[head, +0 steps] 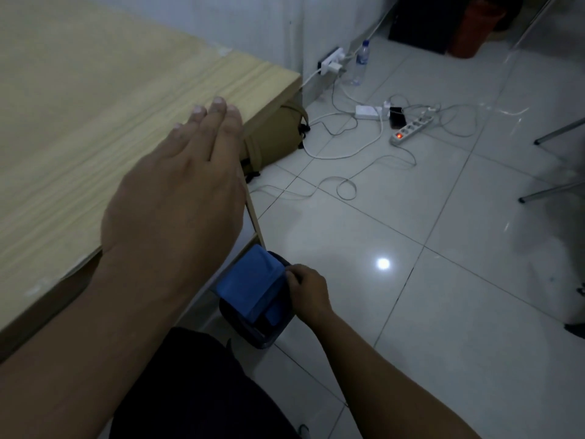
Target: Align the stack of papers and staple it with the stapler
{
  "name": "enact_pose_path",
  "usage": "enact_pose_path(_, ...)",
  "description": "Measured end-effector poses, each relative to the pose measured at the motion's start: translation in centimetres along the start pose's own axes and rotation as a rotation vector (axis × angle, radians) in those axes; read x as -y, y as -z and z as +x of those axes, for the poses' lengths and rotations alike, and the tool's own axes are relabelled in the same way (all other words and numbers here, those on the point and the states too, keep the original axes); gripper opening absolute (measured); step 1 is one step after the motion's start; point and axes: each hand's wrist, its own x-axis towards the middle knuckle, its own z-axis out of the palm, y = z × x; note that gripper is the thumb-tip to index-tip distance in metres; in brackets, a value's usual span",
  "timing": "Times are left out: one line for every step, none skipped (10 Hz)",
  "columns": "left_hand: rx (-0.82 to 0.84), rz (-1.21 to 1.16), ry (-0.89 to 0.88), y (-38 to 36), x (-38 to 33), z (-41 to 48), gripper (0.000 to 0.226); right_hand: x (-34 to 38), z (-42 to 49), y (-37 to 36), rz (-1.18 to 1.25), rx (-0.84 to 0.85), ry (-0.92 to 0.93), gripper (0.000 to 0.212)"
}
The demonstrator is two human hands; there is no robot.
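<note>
No papers and no stapler show in the head view. My left hand (180, 182) lies flat with straight fingers over the right end of the wooden table (79, 106). My right hand (308, 291) is down by the floor, its fingers curled on the rim of an open dark bag (253, 324) with a blue lining or blue item (250, 280) inside. The bag stands beside the table's leg, in front of my knee.
A tan backpack (275, 134) leans under the table's far corner. On the white tiled floor lie a power strip (411, 125), chargers and loose white cables (345, 147), plus a water bottle (361, 63) by the wall. Chair legs (554, 191) stand at right.
</note>
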Motion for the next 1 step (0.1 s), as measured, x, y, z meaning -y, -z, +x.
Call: enact_pose_path(0.084, -0.029, 0.032, 1.14, -0.12, -0.26, 0.057, 2.37, -1.67, 2.09, 0.213, -0.228, 0.039, 0.024)
